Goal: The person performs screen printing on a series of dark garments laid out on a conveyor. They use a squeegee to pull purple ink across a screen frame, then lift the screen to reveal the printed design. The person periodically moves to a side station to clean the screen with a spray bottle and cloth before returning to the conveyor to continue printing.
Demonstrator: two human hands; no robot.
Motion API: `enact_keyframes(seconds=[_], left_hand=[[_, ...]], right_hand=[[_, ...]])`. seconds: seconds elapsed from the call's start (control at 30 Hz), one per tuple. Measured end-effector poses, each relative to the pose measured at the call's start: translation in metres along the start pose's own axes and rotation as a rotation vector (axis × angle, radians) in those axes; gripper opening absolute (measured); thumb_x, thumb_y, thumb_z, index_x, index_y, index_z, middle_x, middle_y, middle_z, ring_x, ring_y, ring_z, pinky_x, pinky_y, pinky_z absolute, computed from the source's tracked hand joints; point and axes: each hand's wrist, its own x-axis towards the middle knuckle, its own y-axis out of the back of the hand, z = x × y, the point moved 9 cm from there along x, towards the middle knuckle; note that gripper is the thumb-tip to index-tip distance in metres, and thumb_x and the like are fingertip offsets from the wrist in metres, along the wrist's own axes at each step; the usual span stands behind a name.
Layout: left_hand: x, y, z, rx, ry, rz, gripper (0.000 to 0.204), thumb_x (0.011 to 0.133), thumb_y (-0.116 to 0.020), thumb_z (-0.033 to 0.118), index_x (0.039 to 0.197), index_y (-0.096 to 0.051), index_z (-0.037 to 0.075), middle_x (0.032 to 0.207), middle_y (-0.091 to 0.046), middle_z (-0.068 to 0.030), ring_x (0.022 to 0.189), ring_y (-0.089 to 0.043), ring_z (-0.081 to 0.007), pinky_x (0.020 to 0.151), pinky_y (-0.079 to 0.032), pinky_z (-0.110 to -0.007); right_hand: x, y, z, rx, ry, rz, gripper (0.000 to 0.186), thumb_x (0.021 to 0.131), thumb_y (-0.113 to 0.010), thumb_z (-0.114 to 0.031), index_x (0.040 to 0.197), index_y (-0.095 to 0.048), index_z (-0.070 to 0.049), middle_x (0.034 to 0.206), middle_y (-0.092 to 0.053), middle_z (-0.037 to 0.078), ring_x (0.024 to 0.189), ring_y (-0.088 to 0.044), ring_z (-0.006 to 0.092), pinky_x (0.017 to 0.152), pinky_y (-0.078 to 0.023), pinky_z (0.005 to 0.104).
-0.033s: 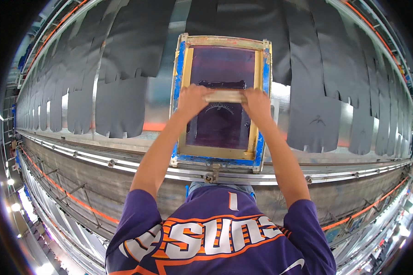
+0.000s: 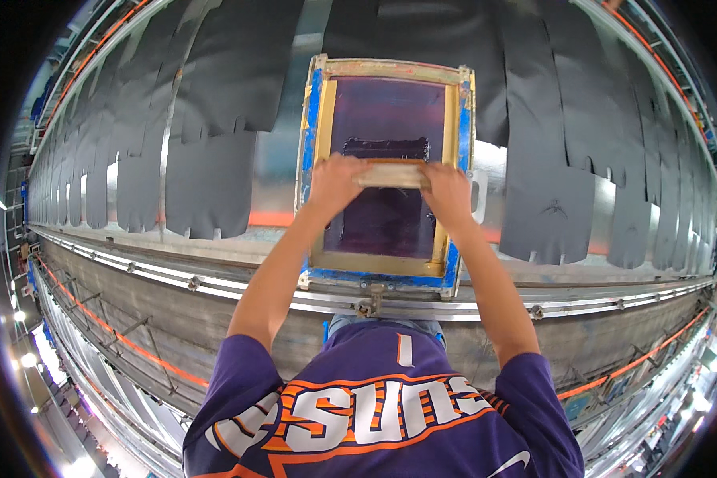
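A wooden-handled squeegee [image 2: 392,175] lies across the screen-printing frame, gripped at both ends. My left hand [image 2: 336,185] is closed round its left end and my right hand [image 2: 449,191] round its right end. Beneath it is the dark purple mesh [image 2: 386,103], with a band of glossy dark ink [image 2: 386,148] just beyond the squeegee. Blue and yellowish tape covers parts of the worn screen frame [image 2: 342,278]. The squeegee's blade edge is hidden.
Dark grey cut fabric pieces [image 2: 211,175] lie flat along the long table on both sides. One piece [image 2: 546,211] on the right bears a small dark printed mark. A metal rail [image 2: 215,288] runs along the table's near edge. A white handle [image 2: 479,196] sits at the frame's right side.
Both hands have drawn the squeegee slightly toward me. The pale arched design that showed just below it on the mesh is now out of sight.
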Motion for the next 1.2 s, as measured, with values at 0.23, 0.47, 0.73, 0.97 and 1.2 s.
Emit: enact_keyframes(seconds=[0.23,0.47,0.73,0.97,1.2], left_hand=[[-0.096,-0.009,0.023,-0.031,-0.067,0.034,0.041,0.069,-0.071,0.003,0.105,-0.077,0.021,0.115,-0.072,0.0051,0.100,-0.066,-0.0209,0.086,-0.053,-0.043],[0.034,0.018,-0.011,-0.123,-0.117,0.118,0.030,0.077,-0.069,0.010,0.104,-0.077,0.021,0.098,-0.074,-0.0051,0.090,-0.069,-0.0291,0.082,-0.056,-0.043],[-0.063,-0.033,0.014,0.131,-0.057,-0.079,0.043,0.075,-0.068,0.006,0.114,-0.074,0.024,0.103,-0.072,-0.0019,0.095,-0.065,-0.0275,0.081,-0.056,-0.042],[-0.119,-0.016,0.035,0.022,0.004,-0.022,0.053,0.069,-0.070,0.003,0.119,-0.071,0.022,0.124,-0.068,0.0045,0.116,-0.060,-0.0198,0.098,-0.046,-0.043],[-0.138,-0.019,0.042,0.017,-0.032,0.050,0.055,0.069,-0.069,0.004,0.121,-0.069,0.019,0.129,-0.065,0.0033,0.123,-0.056,-0.0201,0.097,-0.045,-0.041]], right_hand=[[-0.087,-0.010,-0.032,0.071,-0.034,-0.096,0.042,0.069,-0.078,-0.007,0.110,-0.069,-0.009,0.112,-0.066,0.004,0.104,-0.061,0.0258,0.091,-0.049,0.0423],[0.033,0.017,0.011,0.074,-0.006,0.052,0.034,0.073,-0.074,-0.010,0.107,-0.072,-0.014,0.102,-0.070,0.006,0.093,-0.064,0.0297,0.080,-0.054,0.0419],[-0.076,-0.023,0.006,0.283,-0.194,-0.034,0.038,0.071,-0.074,-0.010,0.109,-0.073,-0.013,0.110,-0.070,0.006,0.104,-0.064,0.0319,0.088,-0.053,0.0423],[-0.088,0.014,0.079,0.572,-0.315,0.250,0.043,0.081,-0.078,-0.016,0.122,-0.067,-0.010,0.109,-0.067,0.011,0.100,-0.060,0.0192,0.087,-0.049,0.0349],[-0.053,-0.023,0.166,0.681,-0.655,0.305,0.030,0.099,-0.060,-0.029,0.119,-0.067,-0.007,0.069,-0.059,0.004,0.060,-0.052,0.0132,0.057,-0.043,0.0304]])
